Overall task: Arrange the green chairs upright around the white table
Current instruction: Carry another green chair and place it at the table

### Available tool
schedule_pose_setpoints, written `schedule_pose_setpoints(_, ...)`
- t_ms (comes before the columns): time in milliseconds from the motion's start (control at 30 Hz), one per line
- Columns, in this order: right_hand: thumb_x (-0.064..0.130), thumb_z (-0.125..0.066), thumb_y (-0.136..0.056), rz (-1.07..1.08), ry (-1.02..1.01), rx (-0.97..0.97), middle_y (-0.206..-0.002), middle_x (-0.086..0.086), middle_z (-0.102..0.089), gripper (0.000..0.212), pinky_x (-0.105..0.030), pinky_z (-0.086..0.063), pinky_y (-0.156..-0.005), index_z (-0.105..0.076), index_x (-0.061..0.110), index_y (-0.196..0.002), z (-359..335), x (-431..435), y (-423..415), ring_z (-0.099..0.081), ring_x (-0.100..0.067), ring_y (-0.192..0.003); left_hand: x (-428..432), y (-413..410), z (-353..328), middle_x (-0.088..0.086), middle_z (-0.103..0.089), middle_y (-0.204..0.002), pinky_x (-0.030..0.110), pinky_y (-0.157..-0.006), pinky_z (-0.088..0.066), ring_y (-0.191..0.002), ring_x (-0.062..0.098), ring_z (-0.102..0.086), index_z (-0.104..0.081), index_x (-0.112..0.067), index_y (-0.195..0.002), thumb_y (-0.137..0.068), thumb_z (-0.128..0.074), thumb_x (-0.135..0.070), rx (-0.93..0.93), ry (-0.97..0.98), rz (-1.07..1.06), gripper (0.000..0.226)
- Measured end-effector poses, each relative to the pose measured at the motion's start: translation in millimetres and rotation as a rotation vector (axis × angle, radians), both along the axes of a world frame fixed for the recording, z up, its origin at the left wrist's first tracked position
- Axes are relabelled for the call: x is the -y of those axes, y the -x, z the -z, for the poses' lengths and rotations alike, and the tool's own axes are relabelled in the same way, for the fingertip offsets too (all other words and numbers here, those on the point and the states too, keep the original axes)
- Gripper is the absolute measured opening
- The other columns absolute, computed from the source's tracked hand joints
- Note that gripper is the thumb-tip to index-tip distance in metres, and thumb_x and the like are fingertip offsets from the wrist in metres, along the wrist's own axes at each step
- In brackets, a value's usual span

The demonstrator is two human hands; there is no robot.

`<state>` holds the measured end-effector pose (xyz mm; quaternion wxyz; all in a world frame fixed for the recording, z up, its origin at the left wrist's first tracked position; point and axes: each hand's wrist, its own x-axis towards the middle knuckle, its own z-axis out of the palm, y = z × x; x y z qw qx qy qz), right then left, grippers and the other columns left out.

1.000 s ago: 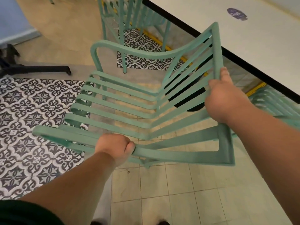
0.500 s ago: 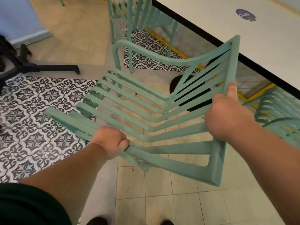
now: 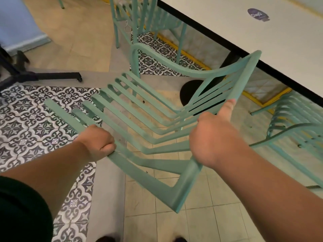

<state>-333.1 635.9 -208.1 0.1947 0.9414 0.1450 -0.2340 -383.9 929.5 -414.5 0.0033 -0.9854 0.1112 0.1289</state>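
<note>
One green chair (image 3: 152, 184), tilted, was gripped at seat rail by left hand (image 3: 97, 142) and backrest by right hand (image 3: 211, 142), apparently for righting beside white surface (image 3: 262, 49) at one o'clock.

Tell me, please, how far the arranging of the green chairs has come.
Done: one green chair stands upright at the edge of the white table. In hand: the left hand and right hand grip a second chair, tilted. Left: set it upright by the table; a third chair at right, whose pose I cannot tell, may need checking.
</note>
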Motion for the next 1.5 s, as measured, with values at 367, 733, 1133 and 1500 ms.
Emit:
schedule_pose_setpoints(367,0.014,-0.047,-0.09,-0.014,-0.115,-0.037,-0.078,-0.011,-0.032,0.033,-0.069,-0.035,-0.108,-0.037,0.017,-0.059,-4.7,-1.5,1.9,-0.026,-0.066,-0.128,55.1,2.0,-29.5,0.005,-0.04,-0.152,0.057,-0.117,-0.012,-0.144,0.031,-0.025,-0.052,-0.033,-0.139,-0.085,-0.035,-0.064,-0.289,0.031,-0.647,0.064)
schedule_pose_setpoints(733,0.022,-0.043,-0.097,0.243,-0.424,0.027,-0.116,-0.018,-0.038,0.023,-0.041,-0.051,-0.08,-0.04,0.019,-0.075,-6.2,1.1,11.0,-0.033,-0.056,-0.132,101.1,-9.4,-34.6,0.023,-0.007,-0.162,0.052,-0.099,-0.044,-0.131,0.04,-0.038,0.024,-0.002,-0.153,-0.092,-0.054,-0.003,-0.213,0.479,-1.583,0.1)
schedule_pose_setpoints(1133,0.099,-0.02,-0.068,-0.135,-0.282,0.237,-0.133,0.005,-0.059,0.101,-0.042,-0.056,-0.082,-0.057,0.033,-0.136,-24.8,44.4,-75.6,-0.061,-0.025,-0.115,99.1,-15.8,-32.5,0.023,-0.01,-0.162,0.05,-0.103,-0.041,-0.134,0.042,-0.035,0.02,-0.002,-0.155,-0.091,-0.049,0.003,-0.172,0.471,-1.576,0.094)
schedule_pose_setpoints(1500,0.064,-0.022,-0.086,-0.316,-0.551,0.299,-0.05,-0.012,-0.047,0.067,-0.046,-0.044,-0.059,-0.043,0.012,-0.048,10.7,71.3,-166.0,-0.047,-0.03,-0.05,95.1,-22.3,-33.5,0.032,-0.024,-0.152,0.053,-0.093,-0.045,-0.121,0.046,-0.049,0.02,-0.007,-0.156,-0.091,-0.051,-0.001,-0.122,0.498,-1.624,0.097)
